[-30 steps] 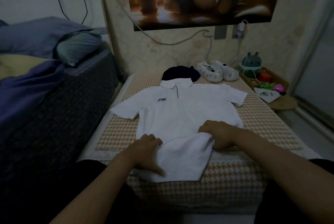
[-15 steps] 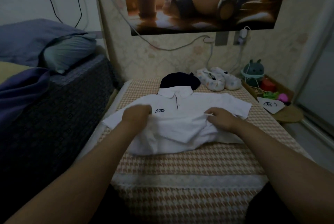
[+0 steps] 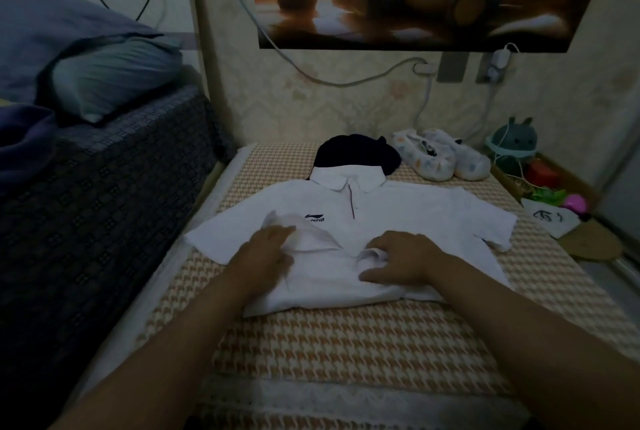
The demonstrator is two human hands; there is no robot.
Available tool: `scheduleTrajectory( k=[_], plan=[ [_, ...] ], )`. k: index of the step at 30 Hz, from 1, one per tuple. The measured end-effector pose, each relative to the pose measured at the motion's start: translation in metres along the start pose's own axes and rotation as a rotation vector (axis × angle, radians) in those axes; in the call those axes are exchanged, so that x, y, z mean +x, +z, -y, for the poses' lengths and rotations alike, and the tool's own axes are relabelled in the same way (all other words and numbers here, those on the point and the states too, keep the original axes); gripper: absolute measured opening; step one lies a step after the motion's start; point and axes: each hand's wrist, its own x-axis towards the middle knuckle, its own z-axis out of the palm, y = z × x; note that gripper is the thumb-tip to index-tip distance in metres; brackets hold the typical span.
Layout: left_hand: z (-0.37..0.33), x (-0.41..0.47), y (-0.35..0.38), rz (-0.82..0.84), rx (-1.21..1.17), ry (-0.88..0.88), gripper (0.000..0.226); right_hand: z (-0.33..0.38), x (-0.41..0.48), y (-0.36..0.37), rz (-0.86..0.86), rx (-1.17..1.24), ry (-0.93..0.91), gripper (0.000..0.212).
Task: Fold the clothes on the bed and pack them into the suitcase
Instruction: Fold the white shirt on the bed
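The white polo shirt lies front up on the houndstooth mat, its lower half folded over its chest. On that fold the left hand pinches the raised hem. The right hand rests bent fingers on a ridge; whether they grip it is unclear. Beyond the shirt's collar lies a dark garment, with pale slippers nearby.

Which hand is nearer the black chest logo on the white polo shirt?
Left. The left hand lies just below-left of the logo on the white polo shirt; the right hand rests farther off, to its lower right.
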Motion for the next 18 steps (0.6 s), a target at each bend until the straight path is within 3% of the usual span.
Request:
scheduleTrajectory(
  k=[3,7,10,14,16,18],
  plan=[
    [0.003,0.016,-0.001,-0.107,0.046,-0.044,0.071,-0.003,0.016,0.004,-0.230,0.033,0.068,0.027],
    [0.012,0.040,-0.010,-0.217,0.300,-0.065,0.045,-0.014,0.038,-0.004,-0.510,0.015,0.251,0.018],
    [0.026,0.058,-0.010,-0.285,0.267,-0.060,0.023,-0.027,0.053,-0.014,-0.536,-0.007,0.417,0.018],
    [0.030,0.083,-0.013,-0.369,0.195,-0.150,0.020,-0.036,0.072,-0.015,-0.424,-0.108,0.472,0.023],
    [0.033,0.097,-0.012,-0.290,0.244,-0.170,0.024,-0.037,0.082,-0.009,-0.459,-0.320,0.418,0.027],
    [0.039,0.108,-0.006,-0.190,0.241,-0.202,0.024,-0.035,0.091,-0.006,-0.510,-0.407,0.202,0.034]
  ],
)
